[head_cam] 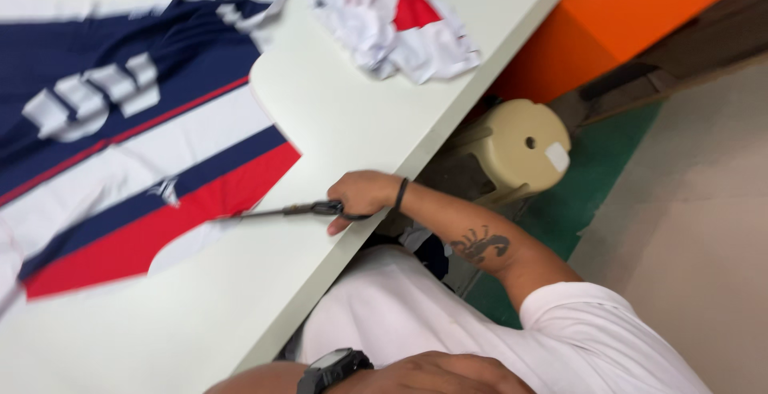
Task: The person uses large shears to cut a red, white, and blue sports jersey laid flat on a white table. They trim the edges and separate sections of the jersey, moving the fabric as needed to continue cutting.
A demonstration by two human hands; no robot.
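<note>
Bright even indoor light, soft faint shadows, motion blur throughout, no glare

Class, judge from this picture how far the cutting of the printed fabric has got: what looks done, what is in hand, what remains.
Done: the fabric panel already shows a cut, curved edge, and scraps lie heaped at the table's far end. In hand: the right hand grips scissors, tips at the panel's red edge. The left hand rests near the lap. Left: white margin below the red band looks untrimmed.
</note>
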